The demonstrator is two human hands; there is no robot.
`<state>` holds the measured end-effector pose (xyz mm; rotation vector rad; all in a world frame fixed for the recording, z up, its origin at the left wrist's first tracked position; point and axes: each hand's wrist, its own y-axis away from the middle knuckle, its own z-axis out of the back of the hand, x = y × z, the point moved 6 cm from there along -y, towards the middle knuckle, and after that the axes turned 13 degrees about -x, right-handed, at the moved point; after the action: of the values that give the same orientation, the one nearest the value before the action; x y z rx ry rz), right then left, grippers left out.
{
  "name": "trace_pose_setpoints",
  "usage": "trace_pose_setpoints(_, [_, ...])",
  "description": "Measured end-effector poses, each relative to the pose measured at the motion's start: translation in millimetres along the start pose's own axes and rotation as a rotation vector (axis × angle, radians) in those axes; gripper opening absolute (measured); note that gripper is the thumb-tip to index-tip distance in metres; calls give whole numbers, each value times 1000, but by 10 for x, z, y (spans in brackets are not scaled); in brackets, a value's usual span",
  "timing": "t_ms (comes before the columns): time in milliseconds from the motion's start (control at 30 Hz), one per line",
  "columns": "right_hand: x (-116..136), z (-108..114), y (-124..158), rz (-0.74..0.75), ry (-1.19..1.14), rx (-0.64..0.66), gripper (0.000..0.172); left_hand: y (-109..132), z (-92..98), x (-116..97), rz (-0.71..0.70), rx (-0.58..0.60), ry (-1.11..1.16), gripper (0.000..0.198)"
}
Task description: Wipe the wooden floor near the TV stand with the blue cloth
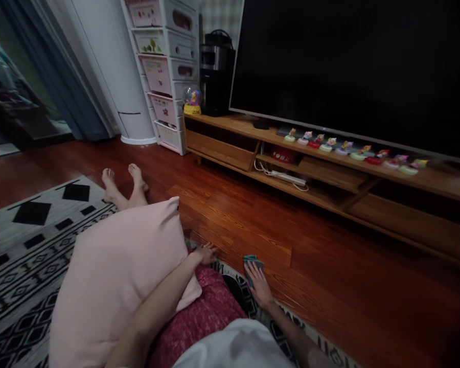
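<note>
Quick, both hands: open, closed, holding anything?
Left hand: open, fingers resting at the rug edge, holding nothing.
Right hand: open, flat on a small blue cloth.

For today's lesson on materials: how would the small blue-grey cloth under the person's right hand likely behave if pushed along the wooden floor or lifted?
The blue-grey cloth looks bunched and folded under the right hand, so it is probably floppy and light. On the glossy wooden floor it would likely slide easily. It seems unlikely to roll or break.
</note>
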<state>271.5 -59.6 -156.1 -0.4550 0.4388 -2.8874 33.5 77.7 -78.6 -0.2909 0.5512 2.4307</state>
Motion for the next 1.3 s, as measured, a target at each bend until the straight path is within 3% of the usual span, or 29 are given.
trace_pose_setpoints(100, [-69, 114, 253, -21, 18, -12, 63, -9, -34, 8, 3, 8, 18, 61])
trace_pose_setpoints(167, [-178, 124, 160, -66, 45, -36, 61, 1, -35, 8, 3, 9, 18, 62])
trace_pose_setpoints(367, [-610, 3, -838, -423, 181, -143, 57, 33, 10, 2, -3, 10, -16, 62])
trace_pose_setpoints(467, [-623, -31, -1227, -544, 205, -176, 57, 33, 26, 3, -8, 8, -32, 64])
trace_pose_setpoints(533, [-533, -65, -1322, -535, 193, -157, 57, 28, 29, 8, -9, 4, -39, 65])
trace_pose_setpoints(633, [-292, -123, -1176, -359, 131, -100, 56, 16, 12, 21, -13, 1, -37, 66])
trace_pose_setpoints(767, [-35, -87, -512, -76, 35, -42, 55, -16, -47, 48, -30, -13, -8, 63])
trace_pose_setpoints(867, [-97, 35, -33, -3, 17, 1, 56, -48, -108, 78, -34, -20, 17, 62])
trace_pose_setpoints(933, [-277, 119, 92, -39, 46, 2, 57, -64, -141, 92, -36, -20, 27, 62])
trace_pose_setpoints(1033, [-678, 191, -70, -232, 130, -47, 57, -74, -157, 100, -50, -22, 27, 61])
trace_pose_setpoints(1133, [-1031, 185, -480, -518, 198, -96, 59, -68, -138, 104, -62, -31, 14, 61])
trace_pose_setpoints(1233, [-1121, 133, -891, -702, 193, -141, 62, -59, -117, 112, -67, -32, 3, 61])
trace_pose_setpoints(1300, [-1013, 86, -1074, -690, 160, -172, 62, -54, -109, 105, -86, -33, 8, 60])
